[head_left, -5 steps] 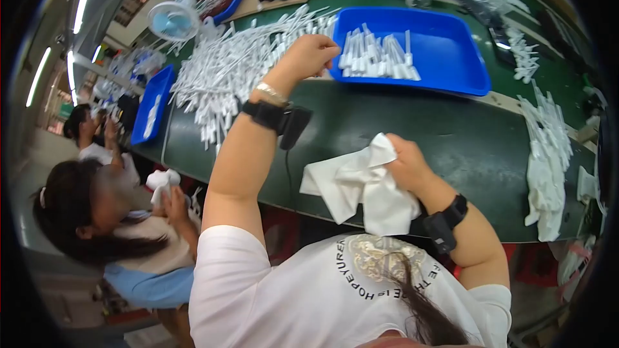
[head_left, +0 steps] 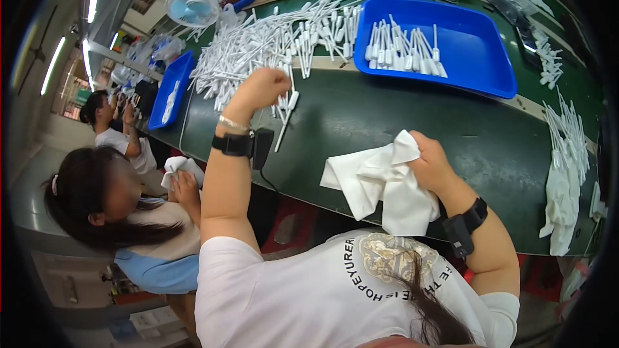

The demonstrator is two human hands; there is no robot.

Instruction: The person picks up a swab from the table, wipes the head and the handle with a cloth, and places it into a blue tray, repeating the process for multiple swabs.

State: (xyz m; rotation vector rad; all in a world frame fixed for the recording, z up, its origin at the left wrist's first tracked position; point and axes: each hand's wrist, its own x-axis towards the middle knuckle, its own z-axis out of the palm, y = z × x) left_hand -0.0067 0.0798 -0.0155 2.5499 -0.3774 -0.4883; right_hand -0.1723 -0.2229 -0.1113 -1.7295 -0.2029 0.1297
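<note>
Shifting leftward, your left hand now at near edge of stick pile: fingers curled, can't tell if clamped on loose stick just beside; work now away from tray. Cloth clamped in right hand. Room: co-worker, fan, green bench.

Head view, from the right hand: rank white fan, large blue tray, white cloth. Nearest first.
From the right hand:
1. White cloth: in its grip, hanging to the left.
2. Large blue tray: ahead, across the bare green tabletop.
3. White fan: far left, beyond the pile of white sticks.
</note>
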